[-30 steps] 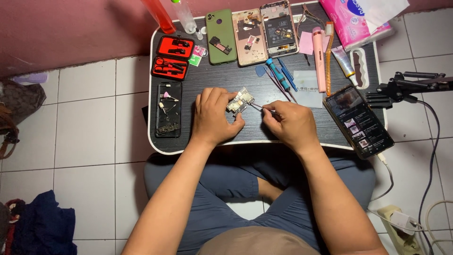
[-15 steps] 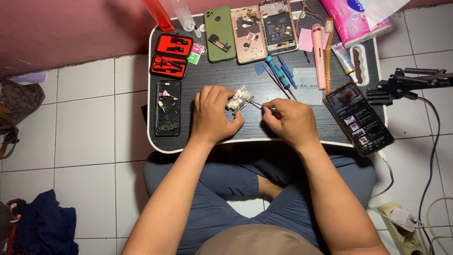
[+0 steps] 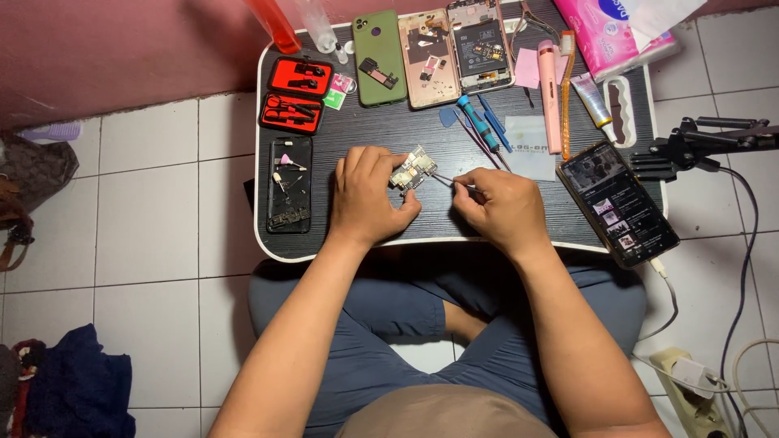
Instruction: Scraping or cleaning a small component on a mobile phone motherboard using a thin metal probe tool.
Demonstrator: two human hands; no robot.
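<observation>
My left hand (image 3: 369, 197) is closed around a small circuit board (image 3: 413, 171), pinching it just above the lap table (image 3: 422, 134), near the middle of the table's near half. My right hand (image 3: 497, 207) is closed on a thin metal tool (image 3: 445, 179), likely tweezers; its tip meets the board's right edge. The tool's long axis runs roughly left to right, parallel to the near edge, rising slightly toward the board. The board lies directly left of my right-hand grip, and the left hand is the nearer one, being in contact with it.

Along the far edge lie a green phone back (image 3: 380, 57), a pink-gold phone frame (image 3: 428, 58) and an opened phone (image 3: 479, 45), side by side and upright. At the far right corner sits a pink tissue pack (image 3: 604, 32). At the far left corner are two red tool trays (image 3: 296, 91), with a black phone chassis (image 3: 290, 183) nearer along the left edge. A lit phone (image 3: 617, 201) lies tilted at the right edge. A clear plastic sachet with print (image 3: 529, 146) lies just beyond my right hand.
</observation>
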